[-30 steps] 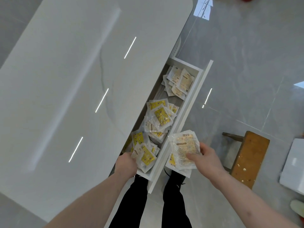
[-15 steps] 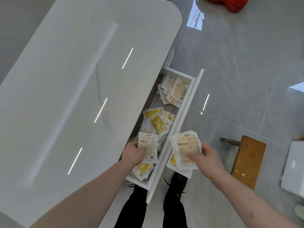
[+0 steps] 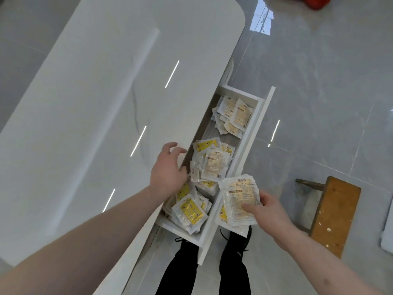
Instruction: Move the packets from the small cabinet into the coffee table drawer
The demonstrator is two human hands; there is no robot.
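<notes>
The white coffee table drawer [image 3: 253, 133] stands pulled out, with several clear packets inside, some yellow, some pale orange. One pale packet [image 3: 214, 165] lies on top of the middle heap. My left hand [image 3: 168, 169] hovers at the drawer's left edge, fingers relaxed and holding nothing. My right hand [image 3: 268, 207] grips a small stack of packets [image 3: 240, 199] just outside the drawer front, over the floor.
The glossy white coffee table top [image 3: 95, 116] fills the left of the view. A low wooden stool [image 3: 333, 213] stands on the grey tiled floor to the right. A white object [image 3: 388, 226] lies at the right edge, something red [image 3: 314, 2] at the top.
My left hand held one pale packet over the drawer half a second ago; that packet now lies on the middle heap and the hand has drawn up and left, empty.
</notes>
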